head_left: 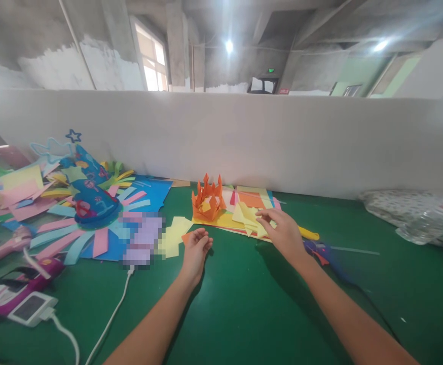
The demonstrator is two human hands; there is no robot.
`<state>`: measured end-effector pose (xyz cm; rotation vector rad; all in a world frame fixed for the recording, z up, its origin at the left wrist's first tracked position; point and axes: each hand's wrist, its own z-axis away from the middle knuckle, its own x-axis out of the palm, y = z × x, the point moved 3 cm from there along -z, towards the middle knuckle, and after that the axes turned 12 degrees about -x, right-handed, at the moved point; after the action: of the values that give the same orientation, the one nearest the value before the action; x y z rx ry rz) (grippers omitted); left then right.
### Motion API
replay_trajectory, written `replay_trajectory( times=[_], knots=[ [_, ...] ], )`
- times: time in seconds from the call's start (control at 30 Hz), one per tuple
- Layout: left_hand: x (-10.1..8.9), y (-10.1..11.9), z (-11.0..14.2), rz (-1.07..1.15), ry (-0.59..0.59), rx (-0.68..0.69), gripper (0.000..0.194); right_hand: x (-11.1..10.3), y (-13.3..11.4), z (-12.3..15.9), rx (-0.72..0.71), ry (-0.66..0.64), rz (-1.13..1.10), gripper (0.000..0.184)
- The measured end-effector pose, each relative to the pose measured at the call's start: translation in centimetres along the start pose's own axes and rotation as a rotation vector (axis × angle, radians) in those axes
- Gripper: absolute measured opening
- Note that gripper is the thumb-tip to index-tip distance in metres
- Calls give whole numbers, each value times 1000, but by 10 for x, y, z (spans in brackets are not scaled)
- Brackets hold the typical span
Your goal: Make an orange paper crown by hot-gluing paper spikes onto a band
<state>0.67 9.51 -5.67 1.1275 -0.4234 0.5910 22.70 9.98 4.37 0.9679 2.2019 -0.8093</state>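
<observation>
My left hand (195, 256) is over the green table with its fingers curled together; whatever they may hold is hidden. Just beside it, a small orange paper piece (185, 237) shows against pale yellow paper sheets (178, 235). Farther right, my right hand (284, 233) has its fingertips closed at the edge of a folded yellow paper piece (246, 215). Between and beyond both hands stands an orange paper crown (208, 203) with pointed tips. Under it lies a yellow sheet (227, 219), and more coloured paper (257, 196) is stacked behind.
At left are a blue cone hat (94, 195) with paper strips, a blurred purple item (143, 241) with a white cable, and a small white device (33, 308). A blue glue gun (322, 253) and plastic bottle (430, 225) are at right. A white partition (244, 142) borders the back.
</observation>
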Motion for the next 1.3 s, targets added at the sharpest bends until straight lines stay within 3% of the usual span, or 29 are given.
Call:
replay_trajectory(
  times=[0.2,0.37,0.57,0.73,0.93,1.13,1.3],
  knots=[
    [-3,-1,-1,-16,8,-5,27,11,11,3,37,-10,-32,24],
    [-2,-2,0,-48,-3,3,31,45,6,-24,41,-267,-42,31],
    [-3,0,1,-78,-3,5,34,93,1,-73,-22,-507,-79,60],
    [-4,0,0,-74,-11,-3,35,114,3,-93,-22,-646,-177,51],
    [-4,-2,-1,-67,-23,-18,32,121,3,-97,26,-674,-295,17],
    [-5,1,-2,-66,-5,8,27,112,-11,-94,35,-557,-396,16],
    [3,6,-3,-20,-42,-25,38,94,-39,-77,1,-524,-513,12]
  ],
)
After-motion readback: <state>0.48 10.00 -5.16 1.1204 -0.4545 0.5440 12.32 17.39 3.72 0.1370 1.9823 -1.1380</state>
